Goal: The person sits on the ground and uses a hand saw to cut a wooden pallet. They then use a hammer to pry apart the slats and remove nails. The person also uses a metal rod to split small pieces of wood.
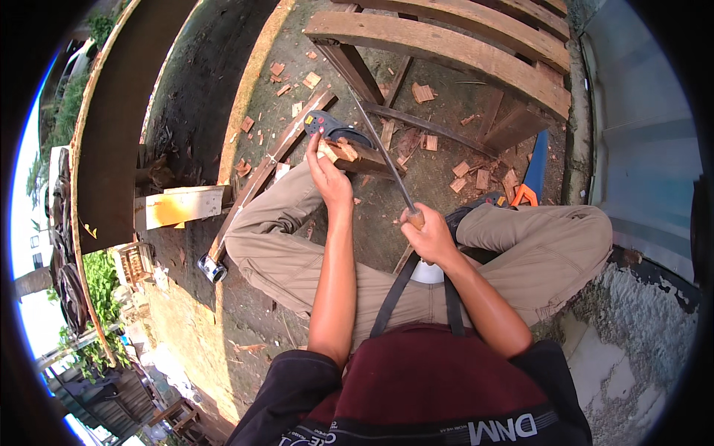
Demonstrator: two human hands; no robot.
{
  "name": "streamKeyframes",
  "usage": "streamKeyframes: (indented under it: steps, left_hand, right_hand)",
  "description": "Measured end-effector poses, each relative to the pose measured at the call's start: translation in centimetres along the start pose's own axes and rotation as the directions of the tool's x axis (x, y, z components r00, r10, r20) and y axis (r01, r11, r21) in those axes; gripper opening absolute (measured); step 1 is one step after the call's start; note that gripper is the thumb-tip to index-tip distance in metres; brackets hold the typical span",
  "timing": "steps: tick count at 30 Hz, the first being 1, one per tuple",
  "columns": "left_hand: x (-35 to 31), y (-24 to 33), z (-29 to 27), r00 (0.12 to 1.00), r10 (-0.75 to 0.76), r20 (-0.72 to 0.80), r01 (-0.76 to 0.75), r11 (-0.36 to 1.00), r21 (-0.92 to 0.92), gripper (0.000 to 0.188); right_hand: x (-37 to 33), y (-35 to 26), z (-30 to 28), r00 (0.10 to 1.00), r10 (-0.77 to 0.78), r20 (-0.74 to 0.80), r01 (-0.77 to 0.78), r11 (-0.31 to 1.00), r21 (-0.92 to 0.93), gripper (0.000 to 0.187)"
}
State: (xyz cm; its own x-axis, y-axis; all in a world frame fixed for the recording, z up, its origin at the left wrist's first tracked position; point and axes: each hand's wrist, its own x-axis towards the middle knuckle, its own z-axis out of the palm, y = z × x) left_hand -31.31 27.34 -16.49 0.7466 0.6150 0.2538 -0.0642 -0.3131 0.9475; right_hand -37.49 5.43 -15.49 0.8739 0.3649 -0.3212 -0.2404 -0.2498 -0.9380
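My right hand (431, 236) is wrapped round the wooden handle of a machete (387, 157). Its long grey blade points up and away, crossing in front of a bench-like wooden frame (439, 46). To the left, my left hand (329, 178) grips the end of a short piece of wood (366, 160), whose pale, roughly chopped end shows by the fingers. This piece lies between my bent legs, close to a dark clog (335, 126) on my left foot. The blade passes beside its far end; whether they touch, I cannot tell.
Chopped wood chips (422, 93) litter the ground. An orange-handled saw (532, 175) leans by the frame at right. A long wooden batten (260, 175) lies left of my leg, a can (212, 267) at its near end. A pale metal wall (639, 134) bounds the right.
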Motion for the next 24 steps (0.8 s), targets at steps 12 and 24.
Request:
streamKeyframes:
  steps: [12,24]
  left_hand:
    - [6.1,-8.4,-4.5,0.976,-0.148,-0.158,0.147,0.989,-0.015,0.04]
    - [4.7,-6.6,-6.0,0.929,-0.369,-0.03,0.277,0.748,-0.603,0.047]
  right_hand:
    - [0.7,1.0,0.4,0.991,0.1,-0.088,-0.105,0.993,-0.061,0.025]
    - [1.0,2.2,0.9,0.982,0.184,-0.046,-0.187,0.979,-0.075,0.027]
